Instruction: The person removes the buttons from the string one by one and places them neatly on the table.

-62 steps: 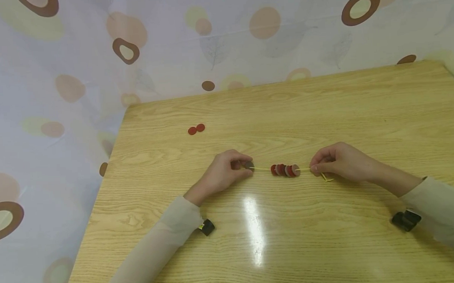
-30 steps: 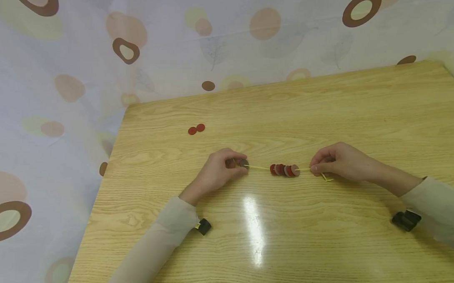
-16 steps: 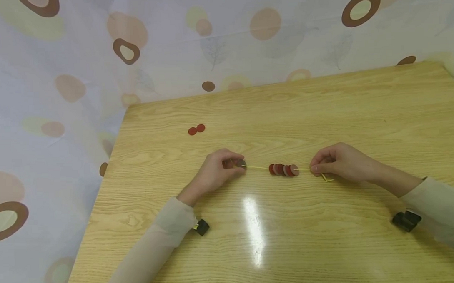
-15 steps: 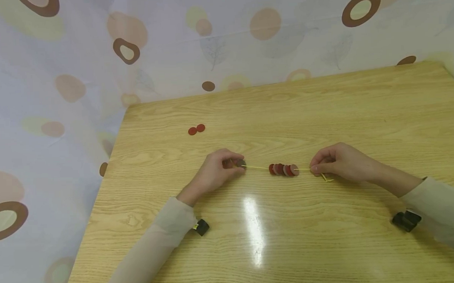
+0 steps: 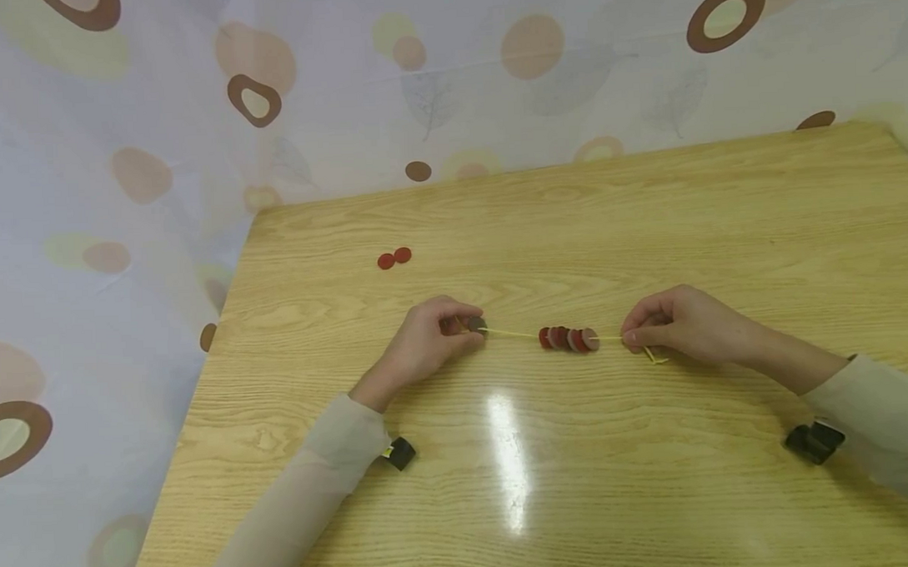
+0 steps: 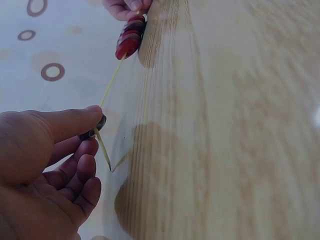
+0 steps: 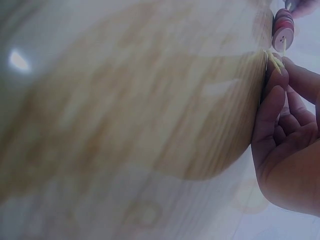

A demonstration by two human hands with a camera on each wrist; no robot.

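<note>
In the head view my left hand (image 5: 429, 338) pinches a dark grey button (image 5: 477, 325) between thumb and finger. The yellow string (image 5: 512, 332) passes through it; in the left wrist view a bent tail of string (image 6: 104, 150) hangs beyond the button. Red, pinkish and dark buttons (image 5: 569, 339) sit threaded close together mid-string, just above the table. At the other end, my right hand (image 5: 684, 325) pinches the string, and a knotted-looking yellow end (image 7: 276, 64) sticks out by the fingertips. Holes show in the nearest pinkish button (image 7: 283, 40) in the right wrist view.
Two red buttons (image 5: 386, 261) lie side by side on the wooden table (image 5: 610, 236), beyond my left hand. A patterned cloth (image 5: 462, 75) hangs behind and to the left of the table. Black wrist cameras (image 5: 815, 442) are at both sleeves.
My left hand has moved left with the dark grey button, and the stretch of string between it and the threaded buttons has grown longer. The right hand stays in place.
</note>
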